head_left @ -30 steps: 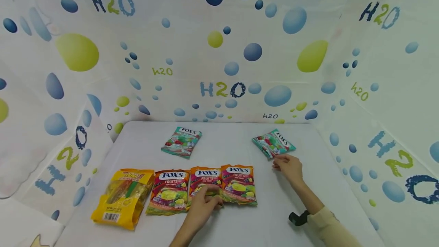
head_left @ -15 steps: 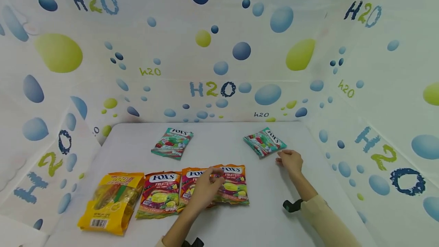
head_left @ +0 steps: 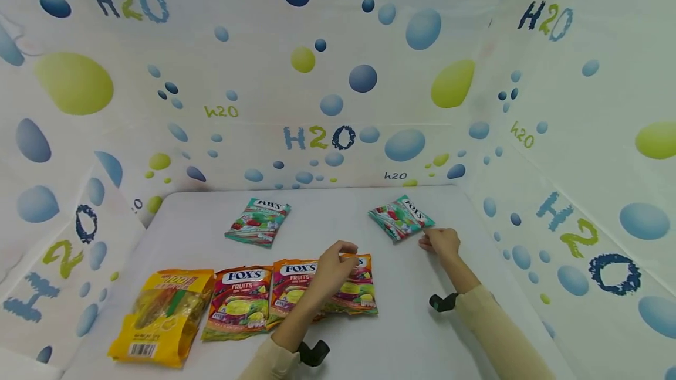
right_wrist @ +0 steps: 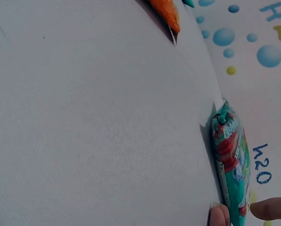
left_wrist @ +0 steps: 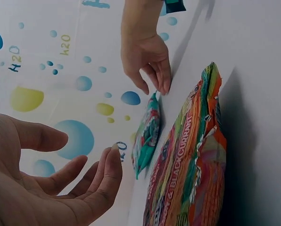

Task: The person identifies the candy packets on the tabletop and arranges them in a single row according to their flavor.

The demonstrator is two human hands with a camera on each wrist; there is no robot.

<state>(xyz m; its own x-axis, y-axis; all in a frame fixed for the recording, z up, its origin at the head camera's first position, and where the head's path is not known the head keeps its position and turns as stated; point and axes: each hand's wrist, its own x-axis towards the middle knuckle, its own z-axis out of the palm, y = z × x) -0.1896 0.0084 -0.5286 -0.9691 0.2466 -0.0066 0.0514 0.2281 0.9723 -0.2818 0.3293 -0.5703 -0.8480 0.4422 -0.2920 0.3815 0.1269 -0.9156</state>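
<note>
My right hand (head_left: 442,243) is at the near right corner of a green Fox's candy bag (head_left: 401,217). In the right wrist view its fingertips (right_wrist: 268,208) lie on either side of that bag's end, spread apart. My left hand (head_left: 334,268), fingers loosely bent and holding nothing, hovers over a row of red-orange Fox's Fruits candy bags. It partly hides the rightmost Fruits bag (head_left: 351,297) and overlaps the middle one (head_left: 289,286). In the left wrist view a Fruits bag (left_wrist: 192,165) lies beside the left hand, thumb and fingers apart.
The left Fruits bag (head_left: 237,304) lies beside a yellow bag (head_left: 161,315) at the row's left end. Another green Fox's bag (head_left: 259,221) lies at the back left. The white table (head_left: 401,339) meets patterned sheets behind and at both sides.
The head view has shifted right. My left hand has risen and moved forward over the right Fruits bag. My right hand drew off the green bag, then came back to its corner.
</note>
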